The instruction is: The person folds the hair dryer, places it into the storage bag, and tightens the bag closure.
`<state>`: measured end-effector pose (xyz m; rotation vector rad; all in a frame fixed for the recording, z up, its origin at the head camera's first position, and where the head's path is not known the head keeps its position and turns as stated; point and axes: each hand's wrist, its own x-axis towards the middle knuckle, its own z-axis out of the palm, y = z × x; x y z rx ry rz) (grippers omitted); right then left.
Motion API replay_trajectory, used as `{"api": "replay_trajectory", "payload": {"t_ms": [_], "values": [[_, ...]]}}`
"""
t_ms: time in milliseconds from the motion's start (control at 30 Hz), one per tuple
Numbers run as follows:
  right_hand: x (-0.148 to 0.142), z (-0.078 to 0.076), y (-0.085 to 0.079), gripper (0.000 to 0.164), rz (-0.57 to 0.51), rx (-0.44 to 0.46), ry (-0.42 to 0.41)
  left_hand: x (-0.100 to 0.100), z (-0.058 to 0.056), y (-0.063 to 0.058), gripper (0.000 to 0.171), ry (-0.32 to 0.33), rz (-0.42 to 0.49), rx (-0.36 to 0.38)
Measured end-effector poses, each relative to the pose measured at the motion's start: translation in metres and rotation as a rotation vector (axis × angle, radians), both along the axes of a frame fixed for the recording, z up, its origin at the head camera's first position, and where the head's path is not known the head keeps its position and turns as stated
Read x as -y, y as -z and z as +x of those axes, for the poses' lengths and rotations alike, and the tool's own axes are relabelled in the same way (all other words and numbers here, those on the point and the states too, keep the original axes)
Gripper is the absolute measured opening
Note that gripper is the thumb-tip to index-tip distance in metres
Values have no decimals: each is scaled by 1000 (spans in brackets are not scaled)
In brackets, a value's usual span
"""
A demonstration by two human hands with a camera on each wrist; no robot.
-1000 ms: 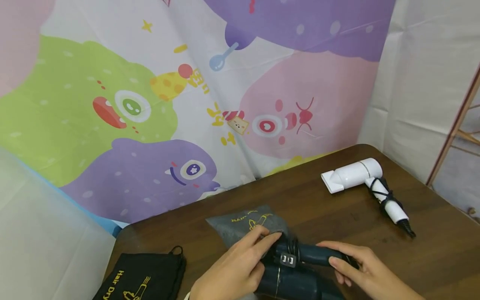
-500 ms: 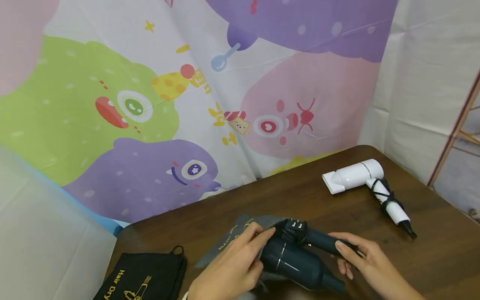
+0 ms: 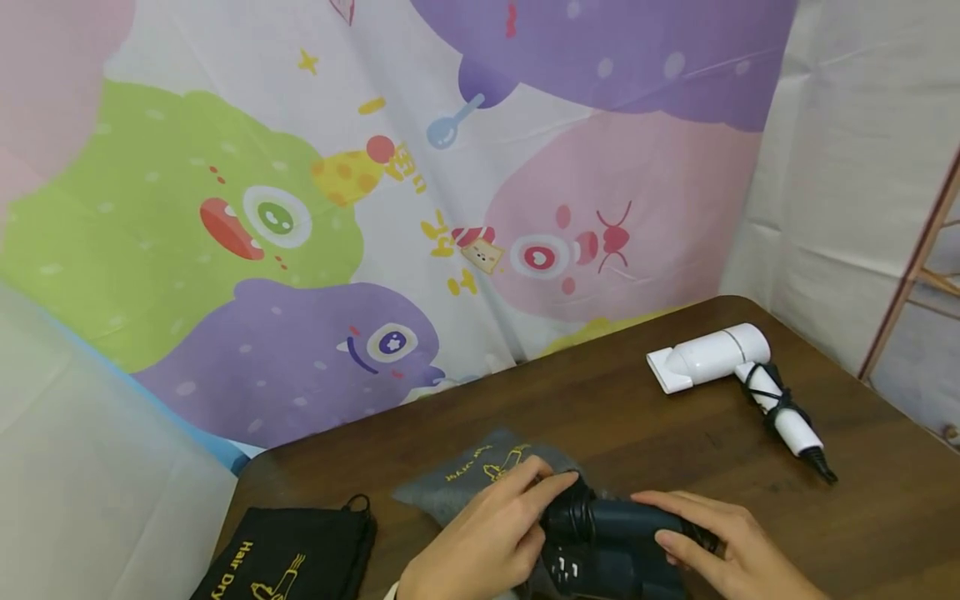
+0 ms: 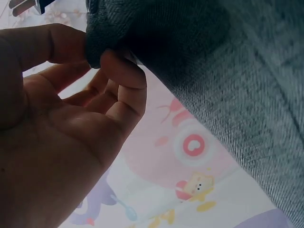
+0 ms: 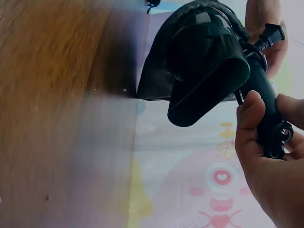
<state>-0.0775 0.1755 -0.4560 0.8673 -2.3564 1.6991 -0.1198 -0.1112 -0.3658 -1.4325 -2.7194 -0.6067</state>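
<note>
My right hand (image 3: 723, 542) grips the handle of a dark blue hair dryer (image 3: 626, 523), thumb on one side and fingers on the other. A black cord is wound around the handle. At the dryer's rear end, my left hand (image 3: 491, 529) pinches the edge of a grey drawstring pouch (image 3: 468, 482) with yellow print. The left wrist view shows the pouch's ribbed cloth (image 4: 232, 104) held between thumb and fingers. In the right wrist view, the dryer's flat nozzle (image 5: 209, 90) sticks out of the pouch, whose mouth surrounds the rear of the barrel.
A white hair dryer (image 3: 712, 357) with its black cord wrapped around the handle lies at the table's back right. To the left is a black pouch (image 3: 292, 550) with yellow lettering. The brown table (image 3: 840, 533) ends at a cartoon-print backdrop (image 3: 420, 317).
The dark hair dryer swung so its nozzle and plug showed at the half-second mark, then rolled back with the handle uppermost. The grey pouch flattened, then bulged again; both hands keep their hold.
</note>
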Motion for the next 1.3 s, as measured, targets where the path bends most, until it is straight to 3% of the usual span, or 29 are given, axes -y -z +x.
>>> {"api": "replay_trajectory", "payload": {"t_ms": [100,233,433,700,867,1067,1300], "values": [[0,-1,0,45,-2,2,15,0,0,-1,62,23,-3,-40],[1,-7,-1,39,-52,71,14,2,4,-3,61,23,5,-57],[-3,-14,-4,32,-86,264,78,2,9,-5,63,-27,27,-29],[4,-16,7,46,-123,460,63,0,10,-4,66,-76,35,-33],[10,-12,11,49,-135,552,167,-8,11,-2,66,-47,65,-35],[14,-12,13,49,-62,682,305,-16,10,0,61,-41,63,-59],[17,-14,12,47,-47,705,406,-28,5,4,52,-65,67,-102]]}}
